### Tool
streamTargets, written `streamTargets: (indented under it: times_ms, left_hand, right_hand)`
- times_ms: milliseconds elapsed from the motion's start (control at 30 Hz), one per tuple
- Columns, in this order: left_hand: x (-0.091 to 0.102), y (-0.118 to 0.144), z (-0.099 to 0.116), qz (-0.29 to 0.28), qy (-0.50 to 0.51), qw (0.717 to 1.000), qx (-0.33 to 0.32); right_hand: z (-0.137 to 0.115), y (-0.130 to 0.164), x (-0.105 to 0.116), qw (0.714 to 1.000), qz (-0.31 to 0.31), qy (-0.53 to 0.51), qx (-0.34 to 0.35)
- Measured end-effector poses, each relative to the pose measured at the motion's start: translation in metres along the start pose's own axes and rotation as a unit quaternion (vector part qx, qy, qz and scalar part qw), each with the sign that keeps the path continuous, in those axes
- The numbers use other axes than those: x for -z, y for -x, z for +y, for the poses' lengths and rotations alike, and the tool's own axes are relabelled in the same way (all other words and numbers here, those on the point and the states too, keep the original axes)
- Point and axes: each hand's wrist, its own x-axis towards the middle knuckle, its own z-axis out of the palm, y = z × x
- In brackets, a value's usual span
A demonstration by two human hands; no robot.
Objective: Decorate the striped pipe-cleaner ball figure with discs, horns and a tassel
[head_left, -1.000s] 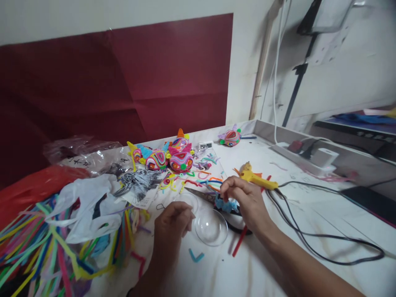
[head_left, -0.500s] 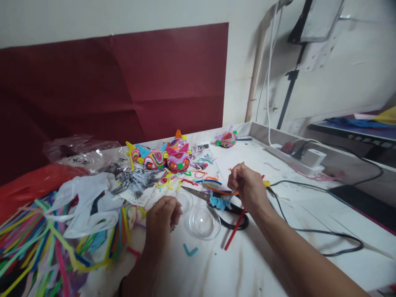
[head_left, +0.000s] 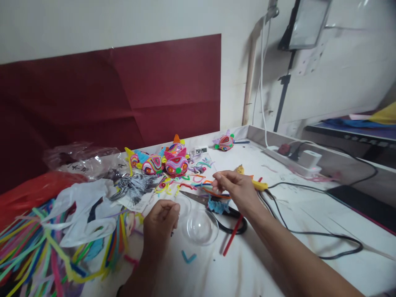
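Note:
My left hand [head_left: 161, 220] rests on the white table [head_left: 278, 264] with its fingers curled, and a small dark piece [head_left: 171, 233] shows under the thumb. A clear plastic half-sphere [head_left: 199, 227] lies just to its right, and a second clear half [head_left: 185, 204] lies behind it. My right hand [head_left: 236, 189] hovers over an orange pipe cleaner [head_left: 216, 192], a fuzzy blue piece [head_left: 216, 205] and scissors [head_left: 198, 197]. Its fingertips are pinched together, and I cannot tell whether anything thin is between them.
A yellow glue gun [head_left: 258, 184] lies behind my right hand, with its black cable [head_left: 309, 235] looping right. Several colourful pipe-cleaner balls [head_left: 176, 163] stand at the back. Loose pipe cleaners [head_left: 46, 247] and a white bag [head_left: 86, 210] fill the left. A red stick [head_left: 230, 239] and a power strip [head_left: 293, 161] are also there.
My right hand rose, then came back left and down over the orange pipe cleaner. My left hand drifted slightly left, still curled. The view tilted up a little.

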Motion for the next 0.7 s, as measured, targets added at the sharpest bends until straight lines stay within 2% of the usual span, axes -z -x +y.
streamTargets:
  times_ms: [267,467,700]
  left_hand:
    - [0.004,-0.002,-0.003,-0.031,-0.028,0.999,-0.02]
    - [0.0,0.005,0.002,-0.006,-0.018,0.999,-0.03]
    - [-0.003,0.007,0.002,-0.011,-0.006,0.999,-0.052]
  right_hand:
    - [-0.003,0.003,-0.004,1.0,0.013,-0.004,-0.014]
    - [0.002,0.0,-0.004,0.999,0.041,-0.004,0.007]
    - [0.01,-0.002,0.001,0.993,0.071,0.075,0.054]
